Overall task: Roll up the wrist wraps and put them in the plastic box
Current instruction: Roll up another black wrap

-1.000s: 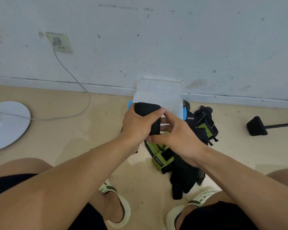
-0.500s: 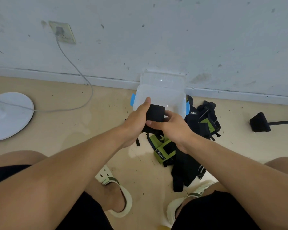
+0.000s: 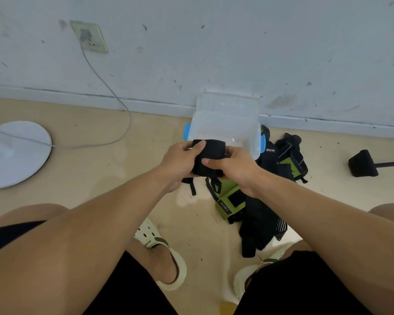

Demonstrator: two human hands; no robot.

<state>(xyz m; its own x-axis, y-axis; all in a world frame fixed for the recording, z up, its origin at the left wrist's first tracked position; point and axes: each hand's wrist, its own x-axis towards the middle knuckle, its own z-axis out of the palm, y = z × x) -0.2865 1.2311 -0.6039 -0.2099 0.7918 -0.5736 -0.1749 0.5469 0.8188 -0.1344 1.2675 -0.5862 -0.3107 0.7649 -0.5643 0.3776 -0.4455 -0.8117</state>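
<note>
Both hands, left hand [image 3: 180, 161] and right hand [image 3: 233, 167], are gripping the rolled black wrap [image 3: 210, 156] just before the open plastic box [image 3: 225, 123], fingers curled around it. Being soft and light, it probably needs squeezing across its sides to avoid unrolling.

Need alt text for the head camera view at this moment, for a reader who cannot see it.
Both hands, left hand and right hand, grip a rolled black wrist wrap just in front of an open clear plastic box standing by the wall. More black and green wraps lie in a loose pile on the floor to the right.
</note>
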